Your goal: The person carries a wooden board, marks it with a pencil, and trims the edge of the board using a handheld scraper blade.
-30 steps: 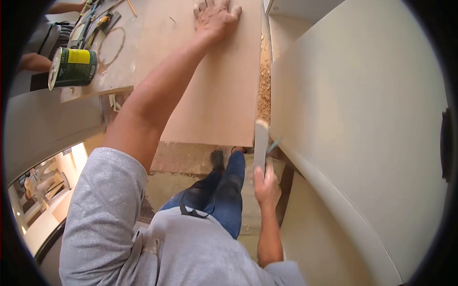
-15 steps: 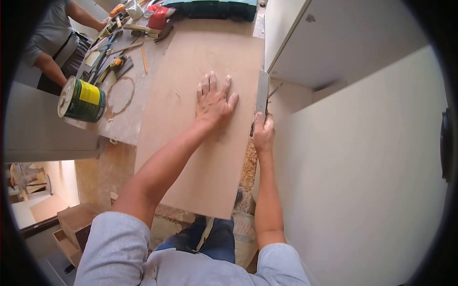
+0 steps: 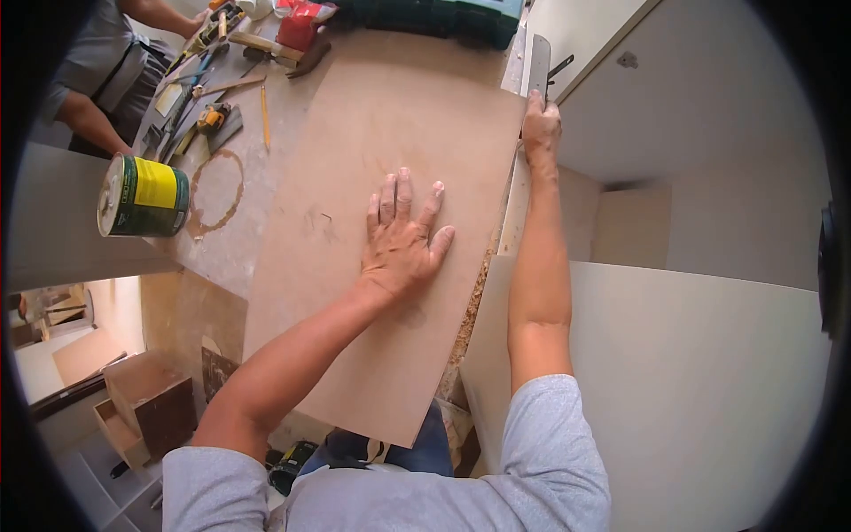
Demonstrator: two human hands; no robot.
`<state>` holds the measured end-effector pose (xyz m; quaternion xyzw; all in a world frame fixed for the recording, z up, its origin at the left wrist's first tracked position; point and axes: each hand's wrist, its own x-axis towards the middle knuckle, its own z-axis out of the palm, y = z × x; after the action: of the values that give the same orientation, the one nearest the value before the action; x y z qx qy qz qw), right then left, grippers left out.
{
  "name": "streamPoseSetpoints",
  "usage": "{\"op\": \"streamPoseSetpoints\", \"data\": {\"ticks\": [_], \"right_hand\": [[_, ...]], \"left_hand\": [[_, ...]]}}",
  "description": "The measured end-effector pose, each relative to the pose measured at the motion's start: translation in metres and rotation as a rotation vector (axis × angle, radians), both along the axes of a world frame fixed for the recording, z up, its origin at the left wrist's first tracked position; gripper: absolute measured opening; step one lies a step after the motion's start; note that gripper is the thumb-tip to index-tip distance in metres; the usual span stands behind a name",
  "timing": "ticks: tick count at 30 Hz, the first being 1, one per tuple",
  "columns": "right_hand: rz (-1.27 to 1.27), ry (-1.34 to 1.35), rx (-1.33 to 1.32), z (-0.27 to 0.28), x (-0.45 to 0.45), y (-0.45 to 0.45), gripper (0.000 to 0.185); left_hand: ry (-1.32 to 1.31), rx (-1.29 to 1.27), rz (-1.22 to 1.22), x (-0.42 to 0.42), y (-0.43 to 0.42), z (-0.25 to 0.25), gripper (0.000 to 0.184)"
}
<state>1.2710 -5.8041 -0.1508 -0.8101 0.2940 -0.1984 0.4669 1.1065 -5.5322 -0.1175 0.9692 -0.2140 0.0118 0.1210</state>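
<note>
Brown board (image 3: 390,372) stretches forward on the bench (image 3: 257,191), left hand (image 3: 399,248) flat upon it, grip spread, holding nothing. Right hand (image 3: 542,131), grip closed round the plane (image 3: 538,64), is by the board's far right corner (touching or not, I cannot tell), tool roughly lengthwise to that edge.

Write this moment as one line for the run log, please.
left hand: palm down on board | right hand: gripping grey tool beside board's far right edge | can: left of board | pencil: on table
</note>
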Motion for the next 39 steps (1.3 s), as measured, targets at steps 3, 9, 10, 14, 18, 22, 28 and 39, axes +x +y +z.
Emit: {"op": "streamPoseSetpoints", "data": {"ticks": [3,9,10,14,18,22,28,39], "right_hand": [[0.018,-0.061,0.049,-0.001,-0.022,0.008,0.055],[0.063,-0.072,-0.049,0.006,-0.072,0.037,0.052],[0.079,-0.053,0.003,0.008,-0.087,0.042,0.052],[0.096,-0.049,0.039,0.009,-0.14,0.065,0.055],[0.103,0.025,0.072,0.018,-0.192,0.09,0.051],[0.087,-0.028,0.026,0.013,-0.234,0.111,0.048],[0.08,-0.037,0.063,0.009,-0.31,0.149,0.045],[0.102,0.003,0.118,0.024,-0.467,0.23,0.041]], "left_hand": [[-0.012,0.033,-0.003,0.0,-0.002,0.0,0.069],[-0.032,0.008,-0.008,-0.002,0.001,-0.003,0.068],[-0.034,0.001,-0.006,-0.003,0.001,-0.004,0.068],[-0.067,-0.022,-0.004,-0.001,-0.001,-0.006,0.068],[-0.057,-0.018,-0.018,-0.004,-0.001,-0.004,0.068],[-0.088,-0.048,-0.007,-0.004,0.001,-0.007,0.069],[-0.149,-0.083,-0.013,0.001,0.001,-0.017,0.07],[-0.043,-0.075,0.008,-0.026,0.001,0.016,0.067]]}}
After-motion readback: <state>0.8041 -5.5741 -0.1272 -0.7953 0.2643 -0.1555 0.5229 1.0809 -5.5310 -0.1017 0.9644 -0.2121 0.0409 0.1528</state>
